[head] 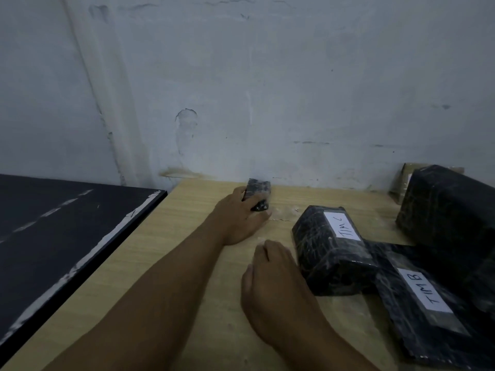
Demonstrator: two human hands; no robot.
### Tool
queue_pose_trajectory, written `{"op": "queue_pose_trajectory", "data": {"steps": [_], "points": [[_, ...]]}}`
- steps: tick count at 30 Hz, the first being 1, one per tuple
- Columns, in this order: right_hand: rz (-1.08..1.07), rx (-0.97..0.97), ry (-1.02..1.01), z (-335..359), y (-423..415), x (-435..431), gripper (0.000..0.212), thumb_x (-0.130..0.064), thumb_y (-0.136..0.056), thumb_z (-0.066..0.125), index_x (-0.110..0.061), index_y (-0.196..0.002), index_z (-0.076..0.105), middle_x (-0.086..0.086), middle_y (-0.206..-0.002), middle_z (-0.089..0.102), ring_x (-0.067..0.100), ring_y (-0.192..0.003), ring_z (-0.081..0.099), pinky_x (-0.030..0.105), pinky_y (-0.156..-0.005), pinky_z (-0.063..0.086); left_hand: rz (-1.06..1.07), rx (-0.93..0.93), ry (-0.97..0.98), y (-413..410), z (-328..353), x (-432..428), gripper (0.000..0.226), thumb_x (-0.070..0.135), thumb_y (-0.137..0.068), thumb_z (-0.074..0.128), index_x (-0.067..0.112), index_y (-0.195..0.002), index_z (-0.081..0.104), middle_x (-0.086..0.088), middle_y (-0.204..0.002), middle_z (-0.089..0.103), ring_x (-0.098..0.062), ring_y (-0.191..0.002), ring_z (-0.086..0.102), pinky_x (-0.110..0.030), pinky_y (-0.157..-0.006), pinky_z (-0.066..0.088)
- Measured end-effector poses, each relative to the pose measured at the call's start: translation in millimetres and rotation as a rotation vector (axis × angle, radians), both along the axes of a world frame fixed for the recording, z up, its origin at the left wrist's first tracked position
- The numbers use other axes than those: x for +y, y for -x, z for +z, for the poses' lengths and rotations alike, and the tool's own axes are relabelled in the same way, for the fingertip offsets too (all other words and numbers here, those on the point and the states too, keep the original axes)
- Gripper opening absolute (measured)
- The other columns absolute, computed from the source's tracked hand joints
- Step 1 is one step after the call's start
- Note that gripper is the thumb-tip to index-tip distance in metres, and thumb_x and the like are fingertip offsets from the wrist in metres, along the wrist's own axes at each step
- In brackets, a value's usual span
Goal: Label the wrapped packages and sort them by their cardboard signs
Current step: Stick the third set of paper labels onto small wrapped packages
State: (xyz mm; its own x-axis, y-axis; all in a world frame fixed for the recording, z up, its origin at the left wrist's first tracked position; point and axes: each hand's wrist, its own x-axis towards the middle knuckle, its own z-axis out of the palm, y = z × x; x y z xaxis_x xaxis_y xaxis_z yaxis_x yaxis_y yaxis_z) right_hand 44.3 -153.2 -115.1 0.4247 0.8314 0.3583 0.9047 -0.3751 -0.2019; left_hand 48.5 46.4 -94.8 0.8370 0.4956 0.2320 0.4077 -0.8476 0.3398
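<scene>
Fingers of your left hand (241, 218) grip small package (258, 191), no label visible: missort risk. Right hand (276, 279) fingers hidden, can't tell.

Over the worktop (187, 263), the left hand (241, 218) and the right hand (270, 285) are bare. Both forearms are bare too, right down to the near side of the worktop, where they leave view. The fingers (263, 250) are too blurred for detail.
</scene>
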Motion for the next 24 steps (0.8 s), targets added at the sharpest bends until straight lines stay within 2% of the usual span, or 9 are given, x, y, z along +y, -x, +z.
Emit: {"op": "queue_pose_trajectory", "data": {"steps": [2,5,7,10,14,16,18,21,24], "points": [[0.005,0.003,-0.019,2,1,-1,0.057,-0.028,-0.097,0.038,0.009,-0.141,0.046,0.023,-0.137,0.053,0.037,-0.13,0.048,0.048,-0.111,0.04,0.039,-0.049,0.035,-1,-2,0,0.049,0.07,-0.092,0.039,0.039,-0.128,0.051,-0.011,-0.154,0.029,-0.033,-0.137,0.041,-0.047,-0.108,0.041],[-0.005,0.002,-0.034,3,0,-1,0.059,-0.03,-0.098,0.034,0.008,-0.142,0.045,0.021,-0.138,0.051,0.035,-0.132,0.047,0.045,-0.111,0.04,0.155,-0.176,-0.006,4,-4,-2,0.042,0.066,-0.089,0.05,0.026,-0.101,0.05,-0.008,-0.118,0.049,-0.029,-0.098,0.056,-0.042,-0.083,0.052],[-0.005,-0.009,-0.052,5,0,-2,0.06,-0.031,-0.097,0.03,0.007,-0.138,0.05,0.02,-0.133,0.055,0.035,-0.127,0.052,0.045,-0.108,0.045,0.254,-0.263,-0.007,10,-5,1,0.032,0.05,-0.087,0.064,0.023,-0.091,0.048,-0.004,-0.1,0.049,-0.026,-0.088,0.055,-0.04,-0.075,0.05],[0.024,0.038,-0.052,3,-2,-1,0.058,-0.029,-0.097,0.028,0.007,-0.137,0.05,0.019,-0.129,0.053,0.034,-0.125,0.05,0.043,-0.11,0.042,0.263,-0.348,0.129,22,-6,-1,0.032,0.032,-0.078,0.074,0.022,-0.081,0.044,-0.003,-0.091,0.048,-0.027,-0.083,0.053,-0.035,-0.064,0.041],[0.038,0.085,-0.054,9,0,-5,0.036,-0.024,-0.098,0.035,-0.001,-0.115,0.057,0.013,-0.11,0.052,0.031,-0.109,0.049,0.042,-0.102,0.043,0.223,-0.407,0.188,51,-3,-17,0.038,0.035,-0.081,0.072,0.02,-0.102,0.043,0.0,-0.084,0.059,-0.015,-0.067,0.056,-0.031,-0.053,0.043],[0.05,0.116,-0.029,14,2,-7,0.025,-0.023,-0.1,0.035,-0.008,-0.105,0.054,0.01,-0.106,0.048,0.027,-0.106,0.046,0.037,-0.101,0.04,0.204,-0.318,0.026,68,-3,-24,0.042,0.04,-0.086,0.065,0.025,-0.12,0.046,-0.001,-0.091,0.063,-0.017,-0.074,0.061,-0.034,-0.062,0.052],[0.032,0.15,-0.012,17,3,-8,0.023,-0.026,-0.1,0.035,-0.012,-0.105,0.052,0.008,-0.109,0.047,0.024,-0.109,0.044,0.033,-0.101,0.037,0.206,-0.188,-0.129,90,-3,-32,0.046,0.043,-0.092,0.059,0.028,-0.135,0.052,-0.005,-0.102,0.062,-0.023,-0.089,0.06,-0.036,-0.076,0.052],[0.006,0.21,0.047,20,6,-9,0.032,-0.031,-0.1,0.034,-0.009,-0.115,0.051,0.007,-0.117,0.046,0.023,-0.115,0.043,0.035,-0.103,0.038,0.226,-0.108,-0.186,120,-1,-44,0.049,0.053,-0.092,0.058,0.028,-0.134,0.057,-0.003,-0.109,0.062,-0.023,-0.097,0.059,-0.032,-0.081,0.047],[-0.005,0.244,0.062,23,9,-11,0.037,-0.031,-0.101,0.033,-0.006,-0.123,0.049,0.009,-0.123,0.045,0.025,-0.12,0.043,0.037,-0.106,0.035,0.214,-0.085,-0.172,146,1,-58,0.046,0.058,-0.088,0.061,0.031,-0.125,0.058,0.003,-0.1,0.059,-0.017,-0.092,0.058,-0.03,-0.076,0.043]]}}
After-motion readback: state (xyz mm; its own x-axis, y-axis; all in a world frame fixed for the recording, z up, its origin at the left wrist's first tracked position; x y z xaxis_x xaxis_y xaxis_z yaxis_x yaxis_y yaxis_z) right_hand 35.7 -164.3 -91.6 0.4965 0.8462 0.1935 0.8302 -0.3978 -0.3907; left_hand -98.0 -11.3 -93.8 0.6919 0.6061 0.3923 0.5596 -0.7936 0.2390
